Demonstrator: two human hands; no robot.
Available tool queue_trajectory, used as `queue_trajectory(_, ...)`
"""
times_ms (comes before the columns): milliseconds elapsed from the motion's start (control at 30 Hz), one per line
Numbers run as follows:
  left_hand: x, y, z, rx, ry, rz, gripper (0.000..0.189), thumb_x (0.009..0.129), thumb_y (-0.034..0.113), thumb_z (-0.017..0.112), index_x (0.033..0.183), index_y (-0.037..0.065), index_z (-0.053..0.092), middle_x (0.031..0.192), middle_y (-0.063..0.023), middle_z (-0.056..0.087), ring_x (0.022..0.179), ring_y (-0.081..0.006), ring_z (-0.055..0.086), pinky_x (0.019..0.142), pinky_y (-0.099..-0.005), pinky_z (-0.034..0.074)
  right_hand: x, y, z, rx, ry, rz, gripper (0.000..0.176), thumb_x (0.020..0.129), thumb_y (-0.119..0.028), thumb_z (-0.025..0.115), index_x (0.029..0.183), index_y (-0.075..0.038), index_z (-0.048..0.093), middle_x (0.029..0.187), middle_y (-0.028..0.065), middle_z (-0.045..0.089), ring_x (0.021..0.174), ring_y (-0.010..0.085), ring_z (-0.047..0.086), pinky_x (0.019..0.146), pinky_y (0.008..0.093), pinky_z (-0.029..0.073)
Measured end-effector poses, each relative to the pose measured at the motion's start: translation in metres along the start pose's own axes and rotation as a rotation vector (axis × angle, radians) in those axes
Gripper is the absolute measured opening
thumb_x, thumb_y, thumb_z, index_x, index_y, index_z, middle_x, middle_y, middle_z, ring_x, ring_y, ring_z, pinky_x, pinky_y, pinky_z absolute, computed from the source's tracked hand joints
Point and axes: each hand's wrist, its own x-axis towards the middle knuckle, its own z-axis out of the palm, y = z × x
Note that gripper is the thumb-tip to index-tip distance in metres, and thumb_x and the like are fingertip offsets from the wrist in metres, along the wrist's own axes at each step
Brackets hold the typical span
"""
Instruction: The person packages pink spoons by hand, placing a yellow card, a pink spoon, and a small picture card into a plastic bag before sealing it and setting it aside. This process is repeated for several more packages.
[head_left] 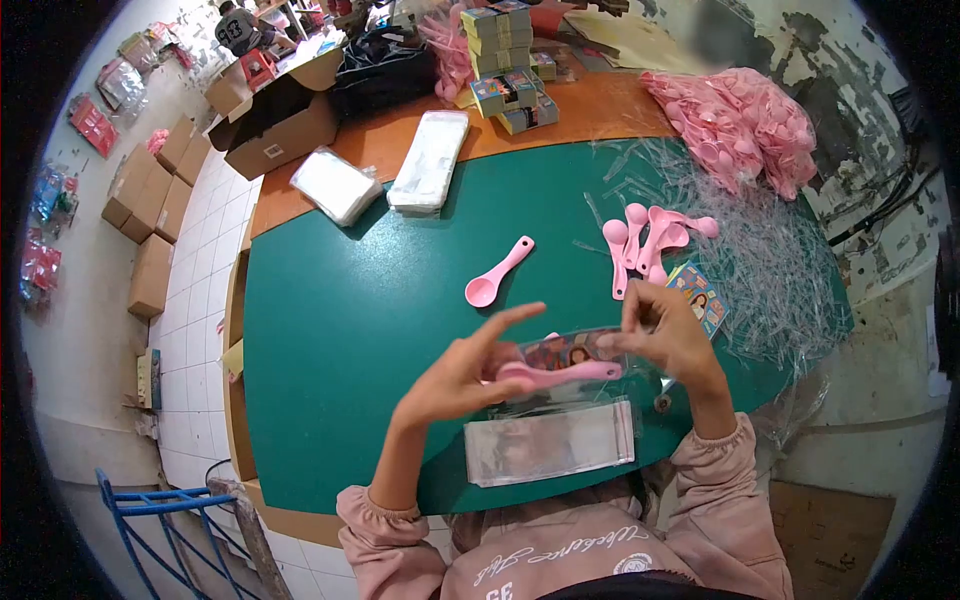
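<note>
Left hand (468, 372) and right hand (665, 338) are apart, each gripping one end of a narrow clear plastic sleeve (572, 352) held level just above the table. The left pinches the near end with thumb and lower fingers, index finger stuck out straight; the right nips the far end with its fingertips. Inside the sleeve lie a pink plastic spoon (560, 374) and a printed colour picture card (568, 352). Directly below, a flat stack of empty clear sleeves (550, 442) lies on the green oval tabletop (340, 340). Just beyond the right hand are a small pile of printed cards (702, 296) and a loose cluster of pink spoons (648, 238); one single pink spoon (497, 272) lies apart, centre table. Further out: a tangle of clear plastic strips (775, 250), a heap of bagged pink spoons (742, 120), two bundles of clear bags (430, 160), a stack of coloured boxes (500, 50). Risk, as judged: the sleeve is slick and held only at its ends, so a tilt could let the spoon slide out of the open end or push the card askew. Writing: cursive on the pink sweatshirt (560, 555) seems to read "Welcome"; the card and box print is too small to read.
</note>
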Motion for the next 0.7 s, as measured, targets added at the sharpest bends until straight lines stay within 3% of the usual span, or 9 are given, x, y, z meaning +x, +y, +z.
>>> queue_trajectory(67, -0.001, 0.002, -0.004, -0.216, 0.019, -0.019, 0.076, 0.074, 0.001, 0.066, 0.136, 0.004, 0.022, 0.112, -0.0098, 0.056, 0.086, -0.0116, 0.058, 0.068, -0.0232, 0.049, 0.004, 0.01, 0.003, 0.328, 0.027, -0.038, 0.017, 0.073, -0.014, 0.07, 0.079, -0.001, 0.06, 0.066, -0.0003, 0.057, 0.066, 0.0077, 0.053, 0.061, 0.0233, 0.042)
queue_trajectory(167, 0.001, 0.005, -0.003, -0.241, 0.21, 0.042, 0.072, 0.074, 0.002, 0.066, 0.134, 0.002, 0.025, 0.113, -0.0125, 0.055, 0.088, -0.0121, 0.059, 0.074, -0.0245, 0.05, -0.001, 0.001, -0.001, 0.305, -0.075, 0.012, 0.017, 0.074, -0.014, 0.069, 0.079, -0.001, 0.059, 0.068, 0.0004, 0.057, 0.067, 0.0061, 0.051, 0.061, 0.0215, 0.041)
queue_trajectory(333, 0.001, 0.0, -0.003, -0.177, 0.109, -0.057, 0.069, 0.076, 0.004, 0.065, 0.133, 0.004, 0.028, 0.111, -0.013, 0.056, 0.084, -0.0135, 0.061, 0.071, -0.0244, 0.051, 0.0, 0.011, 0.003, 0.247, -0.089, 0.051, 0.015, 0.075, -0.012, 0.068, 0.079, 0.001, 0.059, 0.068, 0.0008, 0.057, 0.067, 0.0062, 0.053, 0.059, 0.0231, 0.043)
queue_trajectory(400, 0.002, -0.002, 0.0, -0.103, 0.07, -0.137, 0.067, 0.077, 0.005, 0.065, 0.133, 0.005, 0.028, 0.109, -0.0136, 0.056, 0.083, -0.0142, 0.062, 0.07, -0.024, 0.051, 0.003, 0.017, 0.011, 0.125, 0.025, -0.068, 0.015, 0.074, -0.01, 0.068, 0.079, 0.001, 0.059, 0.066, 0.0029, 0.058, 0.066, 0.007, 0.055, 0.057, 0.0234, 0.044)
queue_trajectory(467, 0.003, -0.012, 0.012, 0.25, 0.416, 0.059, 0.065, 0.08, 0.01, 0.062, 0.134, 0.008, 0.026, 0.094, -0.0163, 0.062, 0.082, -0.017, 0.063, 0.069, -0.0264, 0.051, 0.003, 0.013, 0.017, 0.049, 0.164, -0.102, 0.015, 0.073, -0.01, 0.068, 0.079, 0.001, 0.059, 0.067, 0.0046, 0.058, 0.065, 0.0085, 0.056, 0.057, 0.0237, 0.045)
queue_trajectory(500, 0.003, -0.012, 0.019, 0.249, 0.413, 0.059, 0.065, 0.08, 0.01, 0.062, 0.134, 0.008, 0.026, 0.094, -0.0163, 0.062, 0.082, -0.017, 0.063, 0.069, -0.0264, 0.051, 0.003, 0.01, 0.019, -0.026, 0.303, -0.132, 0.015, 0.073, -0.01, 0.068, 0.079, 0.001, 0.059, 0.069, 0.0063, 0.059, 0.064, 0.0101, 0.057, 0.058, 0.024, 0.045)
queue_trajectory(600, 0.001, -0.011, 0.043, 0.149, 0.576, 0.002, 0.062, 0.088, 0.014, 0.052, 0.137, 0.01, 0.015, 0.099, -0.0187, 0.059, 0.088, -0.0223, 0.062, 0.074, -0.0306, 0.051, 0.004, 0.001, 0.027, -0.091, 0.343, -0.302, 0.016, 0.072, -0.011, 0.068, 0.081, 0.0, 0.06, 0.073, 0.0097, 0.06, 0.065, 0.0163, 0.06, 0.06, 0.0263, 0.047)
queue_trajectory(667, -0.004, -0.011, 0.059, -0.712, 0.278, -0.11, 0.058, 0.094, 0.016, 0.038, 0.138, 0.012, 0.001, 0.108, -0.0215, 0.055, 0.096, -0.025, 0.059, 0.077, -0.0347, 0.05, 0.002, 0.004, 0.03, -0.142, 0.213, -0.294, 0.025, 0.071, -0.009, 0.069, 0.093, -0.001, 0.06, 0.085, 0.0111, 0.062, 0.078, 0.0192, 0.061, 0.069, 0.0285, 0.048)
queue_trajectory(700, -0.006, -0.011, 0.062, -0.643, 0.247, -0.145, 0.055, 0.096, 0.014, 0.029, 0.137, 0.014, -0.006, 0.113, -0.0228, 0.051, 0.103, -0.0277, 0.055, 0.081, -0.0373, 0.049, 0.0, 0.003, 0.031, -0.185, 0.079, -0.39, 0.031, 0.07, -0.01, 0.069, 0.097, -0.002, 0.058, 0.092, 0.0121, 0.06, 0.083, 0.0224, 0.06, 0.072, 0.0299, 0.047)
